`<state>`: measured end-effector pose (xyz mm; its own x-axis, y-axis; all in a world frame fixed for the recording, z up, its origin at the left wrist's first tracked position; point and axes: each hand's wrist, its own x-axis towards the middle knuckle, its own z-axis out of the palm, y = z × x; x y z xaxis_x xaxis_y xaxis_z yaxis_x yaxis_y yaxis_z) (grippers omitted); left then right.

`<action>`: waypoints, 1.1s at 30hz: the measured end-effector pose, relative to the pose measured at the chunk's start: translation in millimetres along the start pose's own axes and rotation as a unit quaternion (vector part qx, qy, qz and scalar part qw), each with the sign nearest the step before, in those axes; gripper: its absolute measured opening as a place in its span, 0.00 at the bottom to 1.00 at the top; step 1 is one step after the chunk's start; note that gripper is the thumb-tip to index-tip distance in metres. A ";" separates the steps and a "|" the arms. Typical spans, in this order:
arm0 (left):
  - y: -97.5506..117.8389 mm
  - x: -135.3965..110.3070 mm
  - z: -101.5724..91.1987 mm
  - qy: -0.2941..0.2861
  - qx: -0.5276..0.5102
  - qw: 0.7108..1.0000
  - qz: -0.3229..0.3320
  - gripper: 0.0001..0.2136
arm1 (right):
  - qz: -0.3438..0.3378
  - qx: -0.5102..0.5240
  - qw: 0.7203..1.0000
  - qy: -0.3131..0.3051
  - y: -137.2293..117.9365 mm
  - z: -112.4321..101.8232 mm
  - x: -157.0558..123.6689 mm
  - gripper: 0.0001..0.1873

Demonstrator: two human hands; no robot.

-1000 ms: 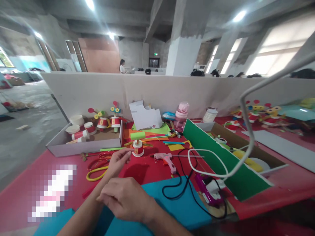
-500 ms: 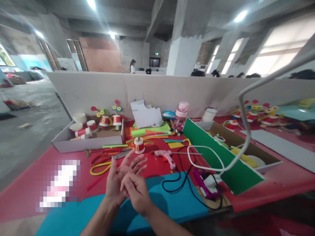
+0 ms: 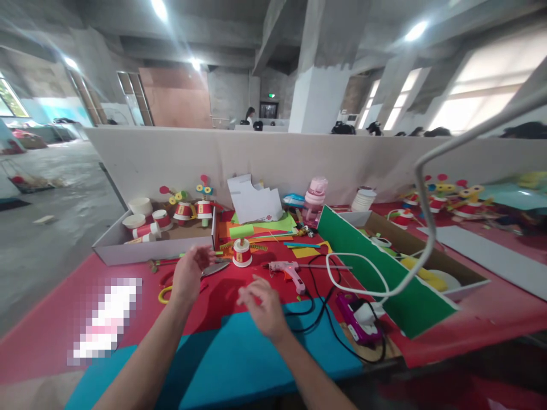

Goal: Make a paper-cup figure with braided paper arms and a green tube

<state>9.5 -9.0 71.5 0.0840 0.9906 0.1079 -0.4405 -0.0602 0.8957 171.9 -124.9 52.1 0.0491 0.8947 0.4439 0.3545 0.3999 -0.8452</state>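
Note:
My left hand [image 3: 191, 273] hovers above the scissors [image 3: 166, 294], hiding most of their handles. Its fingers are loosely bent and apart, with nothing visible in them. Over the edge of the blue sheet, my right hand [image 3: 264, 306] is half curled, fingers apart, and holds nothing that I can see. Just beyond the hands stands a red-and-white paper cup figure [image 3: 242, 254], upside down, with a green paper roll [image 3: 241, 231] on top and springy paper arms at its sides. To its right lies a pink glue gun [image 3: 287, 271] with a glue stick out of its back.
A white box [image 3: 149, 251] with paper cups and finished figures stands at the left. At right is a green-sided box [image 3: 367, 265]. A purple power strip [image 3: 358, 322], black cords and a white looping stand [image 3: 421, 228] are nearby. Blue sheet [image 3: 213, 364] covers the front edge.
My hands were together over the blue sheet and have parted. The left moved left and forward above the scissors, the right slightly right. The cup figure has stayed in place.

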 end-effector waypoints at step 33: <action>-44.8 17.4 -30.3 -0.098 0.547 0.775 0.299 0.15 | 0.295 -0.535 0.791 -0.026 69.1 -98.2 39.8 0.15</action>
<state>3.6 14.6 20.2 0.3384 0.7138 0.6132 0.5609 -0.6762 0.4776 290.0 -81.2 40.6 0.4726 0.8808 0.0294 0.8729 -0.4633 -0.1531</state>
